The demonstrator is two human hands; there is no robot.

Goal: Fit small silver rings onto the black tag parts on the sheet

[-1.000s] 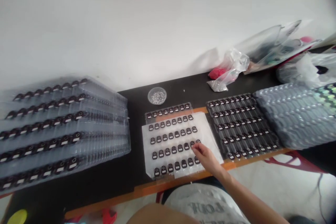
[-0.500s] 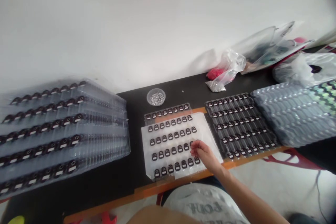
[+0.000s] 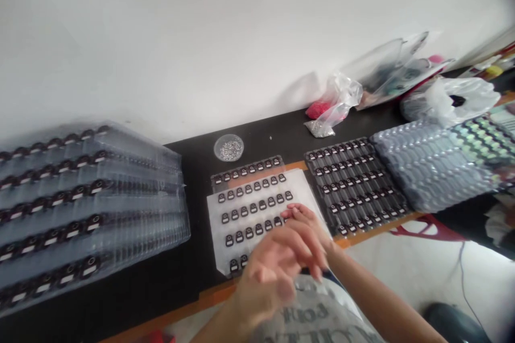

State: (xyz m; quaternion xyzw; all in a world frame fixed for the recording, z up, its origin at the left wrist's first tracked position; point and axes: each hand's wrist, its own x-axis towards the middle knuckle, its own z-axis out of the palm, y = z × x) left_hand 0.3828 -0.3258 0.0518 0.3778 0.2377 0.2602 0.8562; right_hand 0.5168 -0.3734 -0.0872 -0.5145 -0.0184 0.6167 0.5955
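White paper lies over a clear tray, with rows of small black pieces showing on it. My left hand hangs over the paper's near edge, blurred, its fingers apart and curved, with nothing seen in it. Beyond it my right hand is over the paper's right side, fingers bent together; whatever they may hold is too small or hidden. The left hand covers part of the nearest rows. A round clear dish of small shiny bits sits behind the paper.
A tall stack of clear trays with black pieces stands at the left. Another filled tray lies right of the paper, then clear trays. Plastic bags rest near the wall. A red stool is below the table edge.
My left hand has come into view from below, over the near rows. My right hand stays by the paper's right side. The view has shifted slightly, moving the table's things left.
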